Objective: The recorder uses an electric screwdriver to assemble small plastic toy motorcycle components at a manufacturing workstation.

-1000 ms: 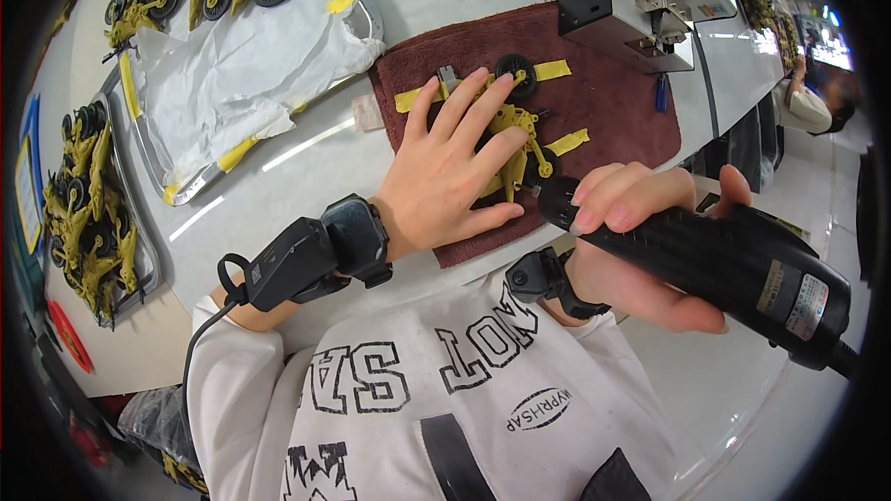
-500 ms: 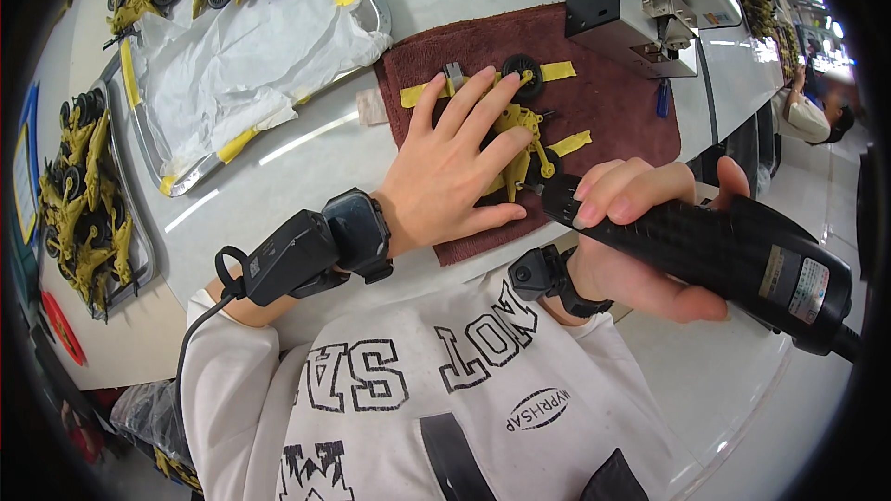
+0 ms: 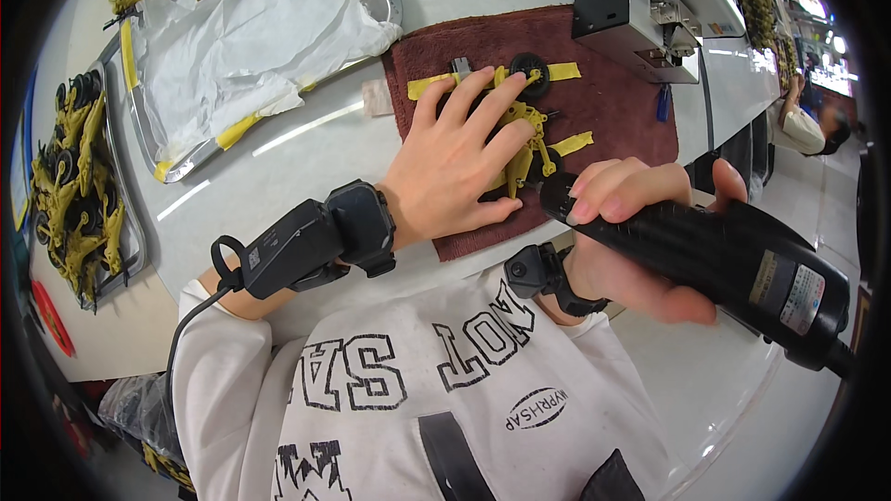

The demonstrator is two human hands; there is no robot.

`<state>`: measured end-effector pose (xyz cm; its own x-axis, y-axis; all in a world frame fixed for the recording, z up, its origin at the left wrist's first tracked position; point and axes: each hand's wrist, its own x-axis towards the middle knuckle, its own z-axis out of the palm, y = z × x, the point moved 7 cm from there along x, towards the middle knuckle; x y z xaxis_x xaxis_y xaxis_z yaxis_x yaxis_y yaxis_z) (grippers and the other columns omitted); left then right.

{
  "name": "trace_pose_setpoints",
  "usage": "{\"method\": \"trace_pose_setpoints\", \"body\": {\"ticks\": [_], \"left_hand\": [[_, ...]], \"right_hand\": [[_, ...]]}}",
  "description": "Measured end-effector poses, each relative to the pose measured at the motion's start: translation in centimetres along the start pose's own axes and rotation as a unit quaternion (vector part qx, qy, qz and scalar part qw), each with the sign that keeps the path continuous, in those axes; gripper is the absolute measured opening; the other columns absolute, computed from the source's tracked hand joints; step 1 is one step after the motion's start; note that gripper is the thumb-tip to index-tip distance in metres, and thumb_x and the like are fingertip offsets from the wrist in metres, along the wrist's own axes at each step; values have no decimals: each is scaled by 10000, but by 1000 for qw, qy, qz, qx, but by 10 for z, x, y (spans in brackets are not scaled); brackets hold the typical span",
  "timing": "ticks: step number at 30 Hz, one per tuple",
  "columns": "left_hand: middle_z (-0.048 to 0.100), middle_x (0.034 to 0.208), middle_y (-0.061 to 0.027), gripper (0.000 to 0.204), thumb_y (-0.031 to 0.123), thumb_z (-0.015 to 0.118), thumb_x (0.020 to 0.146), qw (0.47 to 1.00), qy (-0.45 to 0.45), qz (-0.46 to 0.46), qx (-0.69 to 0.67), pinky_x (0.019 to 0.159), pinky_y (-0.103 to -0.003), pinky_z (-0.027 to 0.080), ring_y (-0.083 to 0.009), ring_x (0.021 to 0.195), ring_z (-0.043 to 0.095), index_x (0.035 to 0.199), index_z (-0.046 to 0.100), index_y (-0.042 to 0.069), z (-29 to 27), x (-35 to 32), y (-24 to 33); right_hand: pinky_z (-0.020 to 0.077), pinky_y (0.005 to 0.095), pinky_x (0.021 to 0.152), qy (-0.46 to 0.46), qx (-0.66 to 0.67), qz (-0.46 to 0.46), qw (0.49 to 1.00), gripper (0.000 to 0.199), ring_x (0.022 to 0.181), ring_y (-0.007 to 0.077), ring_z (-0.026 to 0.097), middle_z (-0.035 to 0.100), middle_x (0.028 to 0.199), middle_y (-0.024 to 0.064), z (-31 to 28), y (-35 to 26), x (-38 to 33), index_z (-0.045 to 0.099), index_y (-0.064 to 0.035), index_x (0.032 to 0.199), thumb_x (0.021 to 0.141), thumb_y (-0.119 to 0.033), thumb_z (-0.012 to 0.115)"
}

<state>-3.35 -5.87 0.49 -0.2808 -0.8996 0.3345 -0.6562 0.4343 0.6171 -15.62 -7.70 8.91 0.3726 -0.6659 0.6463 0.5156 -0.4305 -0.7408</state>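
A yellow toy motorcycle (image 3: 533,122) with black wheels lies on its side on a brown towel (image 3: 613,102). My left hand (image 3: 450,162) spans it from the left, fingers spread over its body and thumb along its near side, holding it down. The hand hides much of the toy's middle. My right hand (image 3: 640,269) is wrapped around a black electric screwdriver (image 3: 733,250), held nearly level. Its nose points left at the near end of the toy, close to the near wheel. Whether the bit touches a screw is too small to make out.
Yellow tape strips (image 3: 563,71) lie on the towel. Beyond it stands a black and white screw feeder (image 3: 664,13). A paper-lined metal tray (image 3: 190,162) holds several toy motorcycles at upper left; another tray (image 3: 139,246) at far left is heaped with more. A person (image 3: 803,130) sits far right.
The whole view has shifted slightly. Both hands keep their grips, and the screwdriver's nose stays by the same end of the toy motorcycle.
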Motion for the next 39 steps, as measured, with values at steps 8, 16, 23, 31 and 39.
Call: {"method": "trace_pose_setpoints", "body": {"ticks": [8, 16, 23, 31, 39], "left_hand": [[377, 1383, -140, 635, 356, 737, 627, 1000, -8, -4, 17, 955, -463, 300, -310, 1209, 406, 1163, 497, 113, 1, -3, 2], [374, 1389, -130, 642, 436, 683, 683, 998, -22, -3, 53, 931, -445, 315, -292, 1185, 432, 1212, 489, 127, 5, -4, -1], [378, 1388, -137, 680, 450, 676, 686, 999, -29, -3, 37, 929, -449, 308, -298, 1185, 435, 1245, 464, 124, 2, 3, 1], [315, 1411, -196, 769, 365, 743, 628, 997, -54, 28, -41, 931, -501, 327, -350, 1246, 369, 1271, 436, 78, 0, 0, 10], [506, 1256, -184, 677, 164, 794, 562, 892, 314, -193, 261, 962, -403, 353, -333, 1151, 484, 1174, 534, 40, -260, -106, -14]], "right_hand": [[481, 393, 777, -42, -20, 32, 998, 743, 794, 282, 603, 574, 976, 227, 15, 6, 5, 257, -6, 1322, 815, -364, 665], [464, 399, 804, -68, -8, 49, 996, 667, 861, 289, 588, 573, 1027, 248, 20, 5, 3, 338, -25, 1323, 807, -231, 707], [459, 443, 811, -149, -2, 86, 985, 942, 887, 338, 584, 572, 1035, 247, 14, 12, 2, 238, -76, 1385, 654, -131, 830], [443, 348, 735, 349, -187, -81, 914, 837, 784, 201, 511, 509, 861, 93, -76, -58, -22, 208, -73, 1421, 826, -562, 537], [491, 359, 720, 418, -167, -93, 888, 420, 800, 206, 547, 546, 986, 37, -85, -15, -5, 511, -119, 1155, 783, -123, 707]]}}
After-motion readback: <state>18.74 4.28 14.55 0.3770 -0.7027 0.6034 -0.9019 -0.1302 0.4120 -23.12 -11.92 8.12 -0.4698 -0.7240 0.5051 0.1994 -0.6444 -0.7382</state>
